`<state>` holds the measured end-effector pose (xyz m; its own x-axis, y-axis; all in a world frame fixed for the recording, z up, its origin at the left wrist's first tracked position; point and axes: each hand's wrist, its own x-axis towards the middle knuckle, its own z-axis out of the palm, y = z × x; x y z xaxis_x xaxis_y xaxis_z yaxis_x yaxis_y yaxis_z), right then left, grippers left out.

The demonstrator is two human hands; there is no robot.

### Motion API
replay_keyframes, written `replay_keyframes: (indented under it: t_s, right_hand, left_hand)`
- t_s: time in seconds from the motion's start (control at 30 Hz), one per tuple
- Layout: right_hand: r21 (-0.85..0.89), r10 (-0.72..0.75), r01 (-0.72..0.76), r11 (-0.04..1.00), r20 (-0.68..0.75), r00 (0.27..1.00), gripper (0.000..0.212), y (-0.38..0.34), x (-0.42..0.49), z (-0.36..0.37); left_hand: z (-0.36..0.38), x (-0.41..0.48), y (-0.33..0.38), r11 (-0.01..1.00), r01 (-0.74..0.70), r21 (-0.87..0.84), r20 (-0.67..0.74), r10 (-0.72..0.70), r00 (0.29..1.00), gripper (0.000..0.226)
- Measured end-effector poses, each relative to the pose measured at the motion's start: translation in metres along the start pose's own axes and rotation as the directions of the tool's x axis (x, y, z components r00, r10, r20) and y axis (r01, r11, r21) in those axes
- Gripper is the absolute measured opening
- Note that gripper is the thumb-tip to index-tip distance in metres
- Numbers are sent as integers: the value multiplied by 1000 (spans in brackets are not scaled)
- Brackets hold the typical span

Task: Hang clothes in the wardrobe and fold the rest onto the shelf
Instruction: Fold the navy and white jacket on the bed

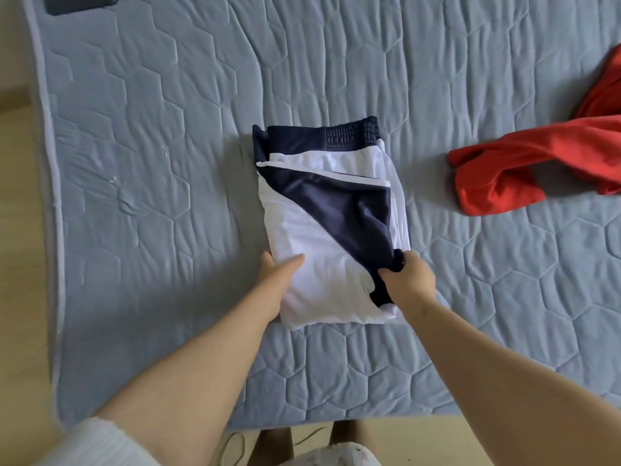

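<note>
A pair of navy and white shorts [331, 210] lies folded in a narrow stack on the blue quilted mattress [168, 129], waistband at the far end. My left hand [277, 280] grips the stack's near left edge, thumb on top of the white fabric and fingers hidden under it. At the near right side, my right hand [408, 280] pinches the fabric with curled fingers.
A crumpled red garment [537, 163] lies on the mattress at the right edge. A dark flat object [80, 3] sits at the far left corner. The mattress's left edge borders a pale wooden floor [20, 230]. My legs stand at the near edge.
</note>
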<state>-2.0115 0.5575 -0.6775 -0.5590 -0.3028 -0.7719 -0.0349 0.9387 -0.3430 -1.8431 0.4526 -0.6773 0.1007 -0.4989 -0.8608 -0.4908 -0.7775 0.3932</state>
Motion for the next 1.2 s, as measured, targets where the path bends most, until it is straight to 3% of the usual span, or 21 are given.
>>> replay_keyframes:
  t_s: [0.07,0.17,0.27,0.33,0.47,0.6,0.7,0.97,1.2]
  right_hand:
    - [-8,73,-73,997,-31,997,15,5,1,-7]
    - [-213,117,-120,970,-26,993,41,14,8,-10]
    - [10,39,-39,999,-42,998,77,11,23,-7]
    - [166,2,3,986,-27,1000,87,6,30,-1]
    - [348,-53,34,937,44,998,57,-2,34,4]
    - [534,89,-225,815,269,959,31,-12,19,8]
    - [519,126,-324,791,379,917,25,-23,-5,10]
    - [639,-148,-115,760,343,928,20,-94,-98,-11]
    - [642,-386,93,761,332,861,20,-206,-225,-45]
  left_hand:
    - [-2,4,-5,992,-22,-126,34,27,999,40]
    - [-2,8,-9,988,-8,-152,83,20,996,44]
    - [-2,16,-8,985,41,-169,96,-25,995,46]
    - [-5,21,-7,978,80,-192,151,-51,987,46]
    - [-17,24,-4,958,212,-191,344,-137,929,27]
    - [-35,18,1,964,223,-143,403,-149,903,17]
    - [-57,3,13,980,174,-96,345,-131,929,20]
    - [-148,-71,60,995,-20,-99,216,41,975,27]
    - [-263,-189,113,965,-117,-234,144,154,977,46]
